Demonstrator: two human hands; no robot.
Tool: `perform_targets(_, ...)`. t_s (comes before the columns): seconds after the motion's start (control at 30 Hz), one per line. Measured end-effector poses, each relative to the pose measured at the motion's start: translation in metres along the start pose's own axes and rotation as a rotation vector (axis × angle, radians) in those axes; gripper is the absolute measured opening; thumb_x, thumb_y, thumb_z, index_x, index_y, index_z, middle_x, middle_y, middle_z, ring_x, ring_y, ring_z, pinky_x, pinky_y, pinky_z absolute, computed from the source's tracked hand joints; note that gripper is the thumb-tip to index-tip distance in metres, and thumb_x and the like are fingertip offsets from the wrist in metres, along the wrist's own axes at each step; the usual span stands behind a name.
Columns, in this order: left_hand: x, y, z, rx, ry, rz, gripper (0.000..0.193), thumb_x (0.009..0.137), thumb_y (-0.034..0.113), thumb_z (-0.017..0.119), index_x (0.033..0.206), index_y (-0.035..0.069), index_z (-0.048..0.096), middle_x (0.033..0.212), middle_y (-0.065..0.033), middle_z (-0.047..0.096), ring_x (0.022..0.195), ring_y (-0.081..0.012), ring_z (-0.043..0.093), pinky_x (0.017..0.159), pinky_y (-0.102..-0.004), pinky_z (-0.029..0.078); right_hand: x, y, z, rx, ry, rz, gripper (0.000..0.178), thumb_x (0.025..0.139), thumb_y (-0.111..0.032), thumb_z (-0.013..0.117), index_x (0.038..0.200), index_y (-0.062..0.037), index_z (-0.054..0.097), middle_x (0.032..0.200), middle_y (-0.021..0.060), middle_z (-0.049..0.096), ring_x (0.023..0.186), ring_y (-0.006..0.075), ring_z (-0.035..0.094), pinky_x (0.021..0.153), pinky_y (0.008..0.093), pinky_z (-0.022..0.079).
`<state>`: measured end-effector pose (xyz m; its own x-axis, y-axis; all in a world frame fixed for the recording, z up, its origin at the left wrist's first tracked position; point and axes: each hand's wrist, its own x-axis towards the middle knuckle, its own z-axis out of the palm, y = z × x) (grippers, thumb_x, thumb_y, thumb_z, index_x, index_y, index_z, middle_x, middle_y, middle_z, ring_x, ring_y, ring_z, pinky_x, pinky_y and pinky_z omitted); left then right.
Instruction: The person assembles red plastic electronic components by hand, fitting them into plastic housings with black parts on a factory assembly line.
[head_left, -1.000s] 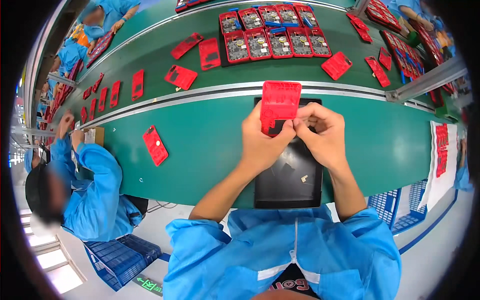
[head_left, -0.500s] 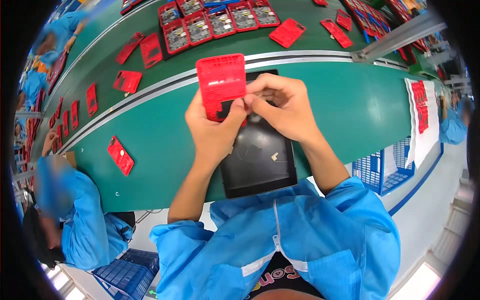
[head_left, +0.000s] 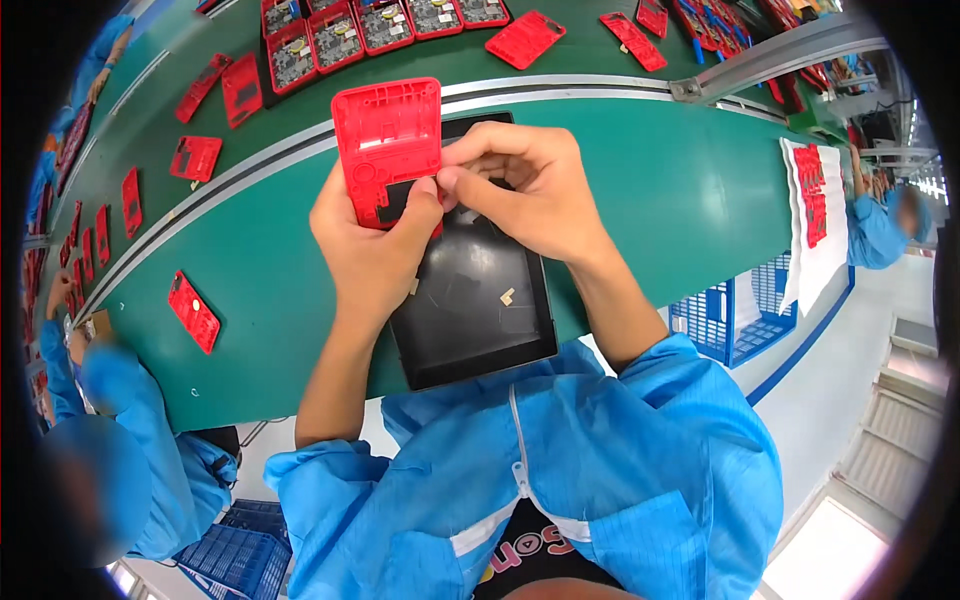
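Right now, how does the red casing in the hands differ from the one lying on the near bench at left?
The held casing is gripped in the left hand; the bench casing lies on the green bench. The held casing shows a broad black patch; the bench casing shows a pale round spot. In this view, the held casing looks larger than the bench casing. Both are red.

Glossy moulded plastic on the casing (head_left: 385, 120), smooth plastic tray (head_left: 470, 345), faint sheen across the counter (head_left: 660, 205), metal rail (head_left: 590, 85), matt cloth jacket (head_left: 630, 460)!
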<state>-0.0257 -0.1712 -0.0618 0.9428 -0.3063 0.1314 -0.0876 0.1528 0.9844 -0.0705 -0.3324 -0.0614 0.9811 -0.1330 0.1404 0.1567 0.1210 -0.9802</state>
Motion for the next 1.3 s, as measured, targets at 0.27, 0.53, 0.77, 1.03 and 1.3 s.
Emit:
perform_targets(0.27, -0.004, 0.008, 0.006, -0.024, -0.011, 0.056, 0.029, 0.089, -0.004, 0.072, 0.116, -0.005, 0.064, 0.097, -0.0071, 0.073, 0.082, -0.0108, 0.070, 0.071, -0.0242, 0.057, -0.002, -0.004, -0.005, -0.011, -0.004, -0.046, 0.008, 0.091, 0.004, 0.072, 0.099, 0.0047, 0.074, 0.085, 0.0063, 0.074, 0.078, 0.0101, 0.071, 0.072, 0.0227, 0.056)
perform_targets(0.53, -0.008, 0.000, -0.008, 0.141, -0.059, 0.321, 0.035, 0.087, 0.004, 0.078, 0.119, -0.002, 0.066, 0.102, -0.0081, 0.074, 0.085, -0.0126, 0.069, 0.076, -0.0246, 0.056, -0.001, -0.011, -0.010, -0.162, -0.130, -0.233, 0.020, 0.087, 0.020, 0.064, 0.104, 0.0103, 0.070, 0.093, 0.0158, 0.071, 0.085, 0.0218, 0.074, 0.076, 0.0292, 0.060)
perform_targets(0.77, -0.006, 0.003, -0.013, 0.270, -0.079, 0.349, 0.036, 0.085, 0.005, 0.080, 0.118, -0.002, 0.066, 0.102, -0.0086, 0.075, 0.085, -0.0143, 0.071, 0.076, -0.0247, 0.056, 0.001, -0.009, -0.013, -0.176, -0.176, -0.271, 0.018, 0.086, 0.020, 0.064, 0.101, 0.0117, 0.069, 0.092, 0.0160, 0.071, 0.083, 0.0209, 0.072, 0.074, 0.0278, 0.058)
perform_targets(1.03, -0.007, 0.000, -0.011, 0.219, -0.071, 0.321, 0.036, 0.086, 0.004, 0.079, 0.118, -0.002, 0.066, 0.102, -0.0096, 0.075, 0.086, -0.0153, 0.072, 0.077, -0.0250, 0.057, -0.001, -0.009, -0.009, -0.208, -0.141, -0.269, 0.019, 0.085, 0.019, 0.065, 0.102, 0.0111, 0.068, 0.094, 0.0142, 0.071, 0.084, 0.0184, 0.072, 0.076, 0.0272, 0.057)
perform_targets(1.3, -0.009, -0.001, -0.009, 0.192, -0.070, 0.328, 0.035, 0.086, 0.002, 0.079, 0.118, -0.003, 0.066, 0.102, -0.0095, 0.075, 0.087, -0.0148, 0.071, 0.078, -0.0258, 0.057, -0.003, -0.007, -0.003, -0.152, -0.052, -0.240, 0.010, 0.084, 0.007, 0.073, 0.092, 0.0033, 0.071, 0.082, 0.0057, 0.072, 0.076, 0.0104, 0.071, 0.066, 0.0224, 0.053)
